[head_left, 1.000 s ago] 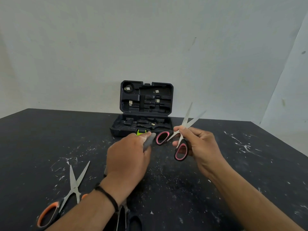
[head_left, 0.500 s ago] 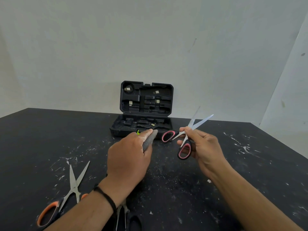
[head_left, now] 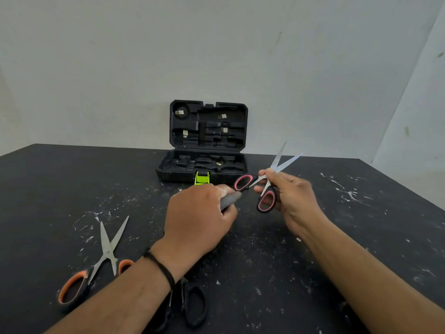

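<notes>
The right hand [head_left: 291, 198] holds the pink scissors [head_left: 265, 201] above the table [head_left: 361, 213], fingers curled round them near the pivot; the blades are spread and point away, probably to bare an edge; the left hand [head_left: 199, 220] has its fingers clamped round a grey stone [head_left: 230, 200], whose tip is just beside the upper handle loop, seemingly ready for honing; orange scissors [head_left: 106, 259] and black scissors [head_left: 192, 302] lie by the left forearm; an open case [head_left: 207, 141] stands behind.

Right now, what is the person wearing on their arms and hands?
No sleeves and no gloves: both forearms are bare. A thin black cord band circles the wrist of the left hand. The right hand and its wrist wear nothing.
</notes>
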